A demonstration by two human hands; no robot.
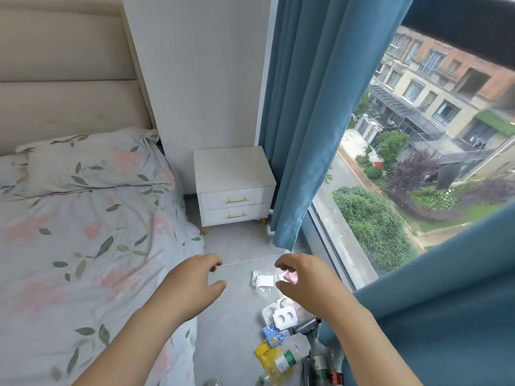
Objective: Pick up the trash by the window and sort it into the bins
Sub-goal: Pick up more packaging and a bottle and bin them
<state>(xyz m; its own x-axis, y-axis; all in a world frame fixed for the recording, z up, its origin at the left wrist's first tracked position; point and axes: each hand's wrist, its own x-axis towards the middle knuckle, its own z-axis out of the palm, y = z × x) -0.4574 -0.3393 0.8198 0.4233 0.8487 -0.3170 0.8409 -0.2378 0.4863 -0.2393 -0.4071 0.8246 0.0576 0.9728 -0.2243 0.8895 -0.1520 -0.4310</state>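
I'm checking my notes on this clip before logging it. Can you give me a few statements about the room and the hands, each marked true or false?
1. The left hand and the right hand both hold nothing. True.
2. The nightstand has three drawers. False: it has two, each with a gold handle.
3. The trash lies on the floor beside the window. True.
4. The curtain is red. False: it is blue.
5. The yellow packet lies on the bed. False: it lies on the floor among the trash.
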